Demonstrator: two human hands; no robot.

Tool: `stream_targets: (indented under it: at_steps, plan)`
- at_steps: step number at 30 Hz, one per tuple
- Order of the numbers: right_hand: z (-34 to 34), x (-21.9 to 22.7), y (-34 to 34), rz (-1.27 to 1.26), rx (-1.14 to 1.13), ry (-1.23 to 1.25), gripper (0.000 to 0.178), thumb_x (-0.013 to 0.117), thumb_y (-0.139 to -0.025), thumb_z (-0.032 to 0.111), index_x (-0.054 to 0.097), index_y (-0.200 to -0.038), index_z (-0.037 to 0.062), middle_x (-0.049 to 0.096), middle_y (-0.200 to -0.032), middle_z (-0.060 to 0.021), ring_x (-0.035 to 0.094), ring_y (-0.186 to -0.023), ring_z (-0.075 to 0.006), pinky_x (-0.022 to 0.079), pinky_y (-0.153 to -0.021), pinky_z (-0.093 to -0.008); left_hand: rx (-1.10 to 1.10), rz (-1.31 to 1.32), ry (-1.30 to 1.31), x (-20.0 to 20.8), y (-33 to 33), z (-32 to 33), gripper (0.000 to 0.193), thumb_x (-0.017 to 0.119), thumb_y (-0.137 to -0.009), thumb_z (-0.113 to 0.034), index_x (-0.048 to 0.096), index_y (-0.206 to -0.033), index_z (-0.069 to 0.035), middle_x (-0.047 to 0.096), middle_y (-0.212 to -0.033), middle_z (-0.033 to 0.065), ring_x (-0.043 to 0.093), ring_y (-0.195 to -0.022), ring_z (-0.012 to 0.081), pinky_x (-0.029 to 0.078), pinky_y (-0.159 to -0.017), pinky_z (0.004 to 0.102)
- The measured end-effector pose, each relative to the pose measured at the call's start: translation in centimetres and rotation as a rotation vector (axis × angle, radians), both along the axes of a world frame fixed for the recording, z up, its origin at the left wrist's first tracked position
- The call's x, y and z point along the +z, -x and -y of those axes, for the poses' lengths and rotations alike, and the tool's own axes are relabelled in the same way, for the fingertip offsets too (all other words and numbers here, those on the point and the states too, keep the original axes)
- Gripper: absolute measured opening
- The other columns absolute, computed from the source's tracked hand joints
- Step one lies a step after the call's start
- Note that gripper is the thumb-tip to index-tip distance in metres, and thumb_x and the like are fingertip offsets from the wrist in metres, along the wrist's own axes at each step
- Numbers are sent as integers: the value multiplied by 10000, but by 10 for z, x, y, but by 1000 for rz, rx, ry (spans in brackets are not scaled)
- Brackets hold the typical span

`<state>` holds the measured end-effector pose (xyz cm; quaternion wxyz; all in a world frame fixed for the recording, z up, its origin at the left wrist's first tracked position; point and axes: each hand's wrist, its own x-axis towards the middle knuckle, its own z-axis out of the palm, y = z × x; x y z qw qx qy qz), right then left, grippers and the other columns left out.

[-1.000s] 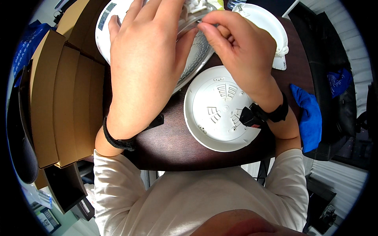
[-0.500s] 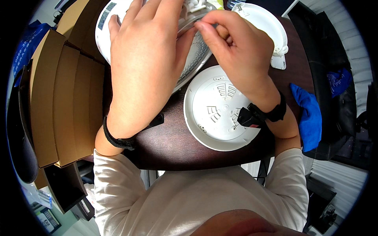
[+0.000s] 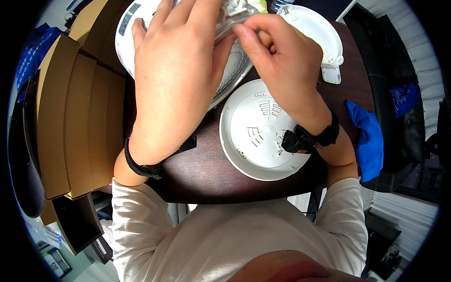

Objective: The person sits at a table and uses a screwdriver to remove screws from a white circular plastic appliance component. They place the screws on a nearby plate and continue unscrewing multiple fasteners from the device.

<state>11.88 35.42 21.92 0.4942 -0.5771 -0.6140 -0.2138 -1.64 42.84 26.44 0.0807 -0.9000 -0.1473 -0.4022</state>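
Note:
My left hand [image 3: 176,66] lies across a tilted, round white plastic housing [image 3: 126,49], its fingers spread over the top and its thumb pressed at the rim, holding it. A grey, clear-looking rim and a silvery textured surface [image 3: 233,70] show beside that thumb. My right hand [image 3: 284,63] is closed in a pinch at the same rim, thumb against bent forefinger; whatever is between the tips is hidden. White moulded parts [image 3: 233,8] stick up beyond the hands. Below my right wrist sits a shallow round white cover [image 3: 249,141] with slots, partly hidden by the wristband.
Another round white lid [image 3: 324,35] lies at the far right of the dark wooden table [image 3: 192,178]. A blue cloth [image 3: 369,143] hangs by the right edge. Cardboard boxes [image 3: 75,122] line the left side. Clear plastic [image 3: 280,3] shows at the back.
The housing and my left hand have shifted very slightly to the right. My right hand keeps its pinch at the rim, its wrist a touch further left.

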Motion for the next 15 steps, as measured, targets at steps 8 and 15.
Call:
stream_targets:
  at_steps: [8,15]
  plan:
    - [-4,-1,1,-29,31,-7,159,701,-892,187,608,-872,60,607,-621,-79,607,-516,-241,465,-483,-326,-35,89,-17,-12,0,-6,396,733,-808,-133,613,-1182,-86,663,-1062,118,654,-939,319,476,-845,405]
    - [-2,2,0,-23,45,-7,151,669,-904,176,603,-844,54,609,-630,-88,611,-518,-254,468,-485,-333,-5,-4,-81,-5,3,-5,394,727,-811,-129,609,-1184,-83,659,-1055,119,653,-927,321,477,-841,407]
